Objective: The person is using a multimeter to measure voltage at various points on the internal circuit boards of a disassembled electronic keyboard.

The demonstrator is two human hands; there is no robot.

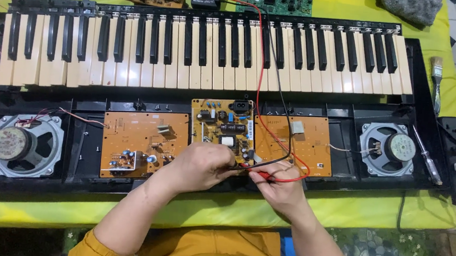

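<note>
While the opened keyboard (pixel 207 50) lay on a yellow-green cloth (pixel 341 207), its glossy black and cream keys uppermost, the left hand (pixel 203 166) was curled shut over a black probe lead (pixel 274 93) and the right hand (pixel 280 186) pinched a red probe (pixel 259 175), both at the lower edge of the small tan circuit board (pixel 225 128); round metal speakers (pixel 23 144) flanked the boards
</note>
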